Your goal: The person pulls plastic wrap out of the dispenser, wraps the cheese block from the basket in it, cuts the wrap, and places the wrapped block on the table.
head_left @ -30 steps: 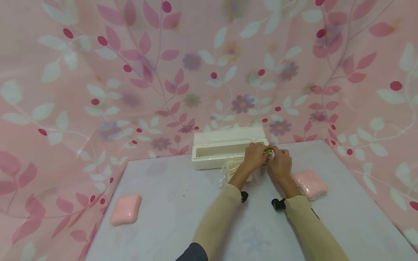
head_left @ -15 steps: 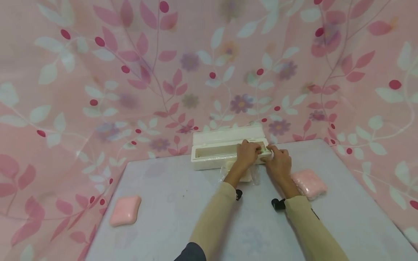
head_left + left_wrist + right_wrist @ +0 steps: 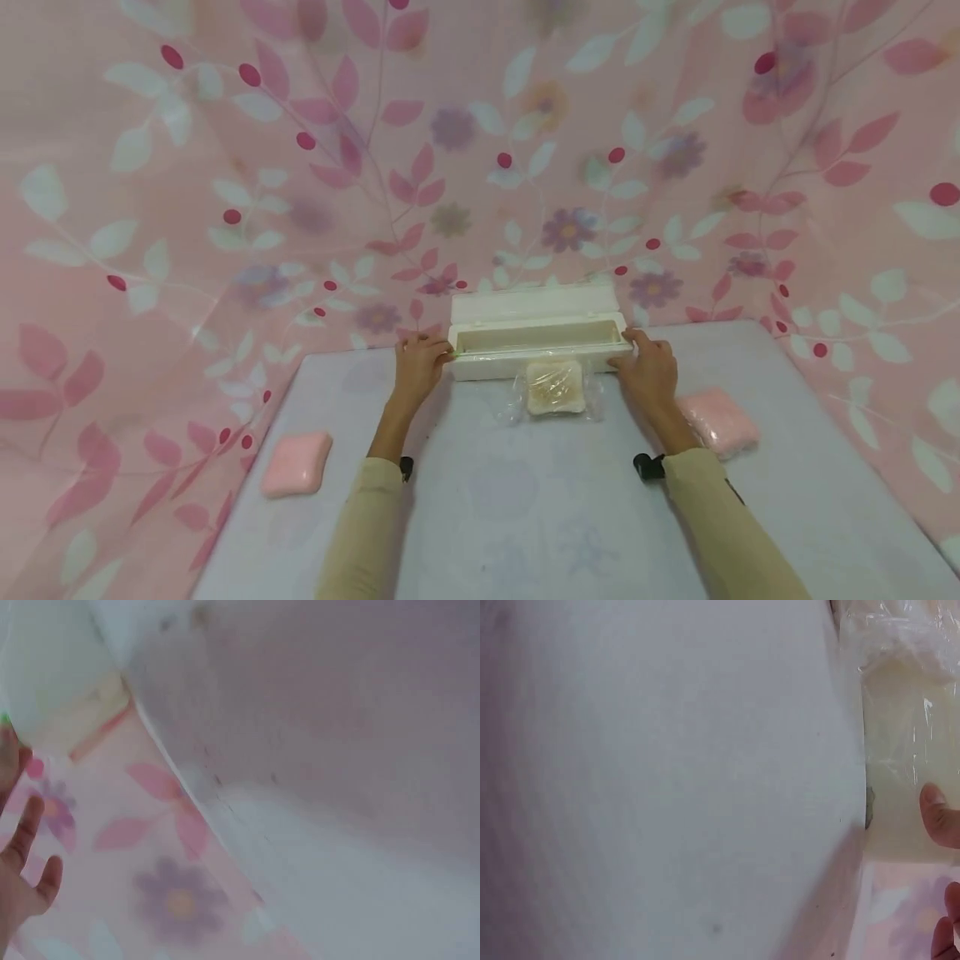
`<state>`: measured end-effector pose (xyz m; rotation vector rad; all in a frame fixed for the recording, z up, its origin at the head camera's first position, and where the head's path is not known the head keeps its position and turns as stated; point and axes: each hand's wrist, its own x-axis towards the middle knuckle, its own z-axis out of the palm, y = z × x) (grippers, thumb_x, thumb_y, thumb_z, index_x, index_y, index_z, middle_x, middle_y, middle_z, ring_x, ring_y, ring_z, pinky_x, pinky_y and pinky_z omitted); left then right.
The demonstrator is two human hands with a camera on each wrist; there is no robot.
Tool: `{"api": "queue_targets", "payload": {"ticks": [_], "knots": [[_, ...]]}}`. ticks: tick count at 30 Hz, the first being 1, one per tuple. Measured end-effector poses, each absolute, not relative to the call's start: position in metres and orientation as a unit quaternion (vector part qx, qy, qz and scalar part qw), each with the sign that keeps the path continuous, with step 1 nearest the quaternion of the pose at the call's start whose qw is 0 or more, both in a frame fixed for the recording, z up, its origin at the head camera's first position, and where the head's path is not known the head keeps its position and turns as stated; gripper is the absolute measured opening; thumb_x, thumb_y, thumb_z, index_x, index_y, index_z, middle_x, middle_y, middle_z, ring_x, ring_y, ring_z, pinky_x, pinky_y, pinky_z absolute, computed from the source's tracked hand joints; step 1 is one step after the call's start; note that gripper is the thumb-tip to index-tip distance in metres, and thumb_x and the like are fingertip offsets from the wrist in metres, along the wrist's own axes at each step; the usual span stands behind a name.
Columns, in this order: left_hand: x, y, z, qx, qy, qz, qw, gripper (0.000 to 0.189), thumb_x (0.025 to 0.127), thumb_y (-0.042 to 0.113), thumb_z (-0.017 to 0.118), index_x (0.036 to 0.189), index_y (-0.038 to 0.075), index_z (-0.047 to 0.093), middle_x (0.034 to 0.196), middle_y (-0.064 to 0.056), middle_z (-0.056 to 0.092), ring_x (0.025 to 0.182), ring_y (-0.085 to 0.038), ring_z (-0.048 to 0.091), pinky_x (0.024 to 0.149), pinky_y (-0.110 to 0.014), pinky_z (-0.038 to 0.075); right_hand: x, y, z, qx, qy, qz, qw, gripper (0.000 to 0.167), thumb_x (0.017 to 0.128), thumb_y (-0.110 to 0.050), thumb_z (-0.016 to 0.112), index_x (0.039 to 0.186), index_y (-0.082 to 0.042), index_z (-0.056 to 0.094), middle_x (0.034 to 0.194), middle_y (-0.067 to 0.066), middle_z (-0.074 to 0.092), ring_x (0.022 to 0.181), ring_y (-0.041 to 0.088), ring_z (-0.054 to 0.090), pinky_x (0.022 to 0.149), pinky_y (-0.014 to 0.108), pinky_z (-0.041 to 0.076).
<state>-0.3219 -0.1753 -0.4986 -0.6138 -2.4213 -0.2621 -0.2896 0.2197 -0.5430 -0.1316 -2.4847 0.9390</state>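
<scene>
A long white box (image 3: 540, 364) stands at the back of the table, its lid (image 3: 532, 302) raised behind it. My right hand (image 3: 651, 371) grips its right end, with the thumb (image 3: 934, 814) on the front face in the right wrist view. At the left front corner, my left hand (image 3: 418, 367) pinches a small green piece (image 3: 454, 353), whose kind is too small to tell. The left wrist view shows that hand's other fingers (image 3: 26, 832) spread apart. A cream, square-looking item in a clear wrapper (image 3: 555, 387) lies against the box front.
A smooth pink cushion-shaped block (image 3: 296, 465) lies on the left of the white-covered table (image 3: 517, 500). Another pink block in clear wrap (image 3: 717, 422) lies by my right wrist. A floral curtain (image 3: 375, 167) hangs behind and around the table.
My left hand has moved from the box's right end to its left end with the green piece. The right hand stays at the right end. The wrapped cream item has come into full view.
</scene>
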Motion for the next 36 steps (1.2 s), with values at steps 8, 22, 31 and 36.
{"api": "queue_targets", "payload": {"ticks": [8, 22, 31, 36], "knots": [[-0.308, -0.153, -0.492, -0.190, -0.937, -0.119, 0.267, 0.014, 0.082, 0.001, 0.074, 0.093, 0.008, 0.073, 0.102, -0.007, 0.069, 0.104, -0.034, 0.056, 0.085, -0.055, 0.040, -0.286, 0.226, -0.537, 0.002, -0.924, 0.304, 0.232, 0.047, 0.081, -0.015, 0.077, 0.123, -0.004, 0.060, 0.120, 0.020, 0.065, 0.097, 0.045, 0.054, 0.080, 0.058, 0.041], [-0.306, -0.121, -0.512, -0.278, -0.914, -0.034, 0.294, 0.024, 0.075, 0.014, 0.085, 0.092, 0.012, 0.067, 0.094, -0.001, 0.060, 0.090, -0.022, 0.057, 0.067, -0.036, 0.041, -0.281, 0.224, -0.537, 0.020, -0.921, 0.301, 0.246, 0.051, 0.080, -0.012, 0.078, 0.128, -0.006, 0.061, 0.132, 0.018, 0.059, 0.101, 0.046, 0.055, 0.081, 0.057, 0.043], [-0.311, -0.127, -0.515, -0.310, -0.891, -0.067, 0.327, 0.012, 0.079, 0.006, 0.080, 0.081, 0.008, 0.068, 0.084, -0.002, 0.061, 0.078, -0.021, 0.060, 0.061, -0.033, 0.042, -0.280, 0.223, -0.539, 0.010, -0.921, 0.326, 0.214, 0.050, 0.088, -0.015, 0.072, 0.134, -0.005, 0.058, 0.142, 0.016, 0.051, 0.126, 0.042, 0.049, 0.098, 0.057, 0.039], [-0.309, -0.127, -0.512, -0.318, -0.884, -0.081, 0.333, 0.015, 0.080, 0.002, 0.079, 0.078, 0.005, 0.064, 0.083, -0.005, 0.062, 0.076, -0.023, 0.061, 0.058, -0.034, 0.045, -0.277, 0.222, -0.539, 0.030, -0.909, 0.333, 0.250, 0.044, 0.084, -0.013, 0.075, 0.127, -0.004, 0.065, 0.138, 0.017, 0.054, 0.122, 0.043, 0.052, 0.092, 0.057, 0.042]]}}
